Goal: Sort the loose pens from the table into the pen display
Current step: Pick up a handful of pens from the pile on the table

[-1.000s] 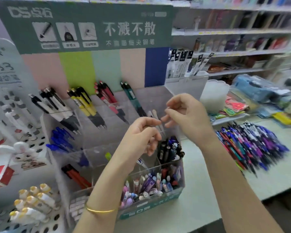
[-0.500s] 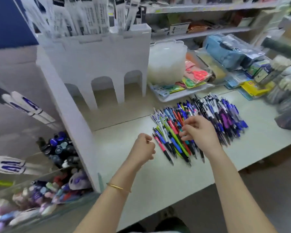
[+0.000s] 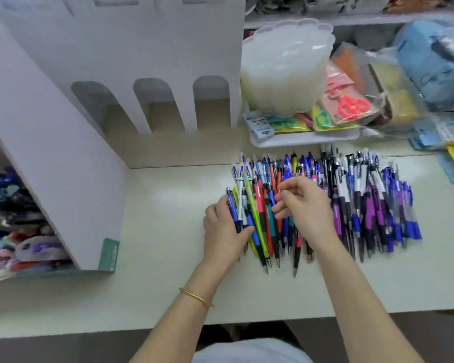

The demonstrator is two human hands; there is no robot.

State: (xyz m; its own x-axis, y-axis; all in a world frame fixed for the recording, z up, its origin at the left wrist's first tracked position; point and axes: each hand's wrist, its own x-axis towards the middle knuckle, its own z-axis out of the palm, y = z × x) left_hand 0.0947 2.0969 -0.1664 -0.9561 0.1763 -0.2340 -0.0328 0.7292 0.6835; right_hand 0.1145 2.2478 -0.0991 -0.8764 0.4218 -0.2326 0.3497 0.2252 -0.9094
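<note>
Loose pens (image 3: 351,205) lie in a dense row on the table (image 3: 168,284), tips pointing toward the person, just in front of a white tray (image 3: 299,139) of packaged scissors (image 3: 351,106). The pen display (image 3: 63,179) stands at the left end of the table, well apart from the pile. Its white side panel faces the pens and its filled compartments show only at the far left edge.

Left hand (image 3: 224,231): half a second ago it was a closed fist on the bare table, short of the pile. It is now at the pile's left edge, thumb laid across several blue, white and green pens and fingers curled behind them, gripping that small bundle. A gold bracelet (image 3: 197,297) sits on this wrist.

Right hand (image 3: 306,205): previously resting on the middle of the pile, it remains over the same section. The fingers are loosely bent and spread, and nothing is visibly held.

One second ago both hands were raised at the display; both are now down at the pile.
</note>
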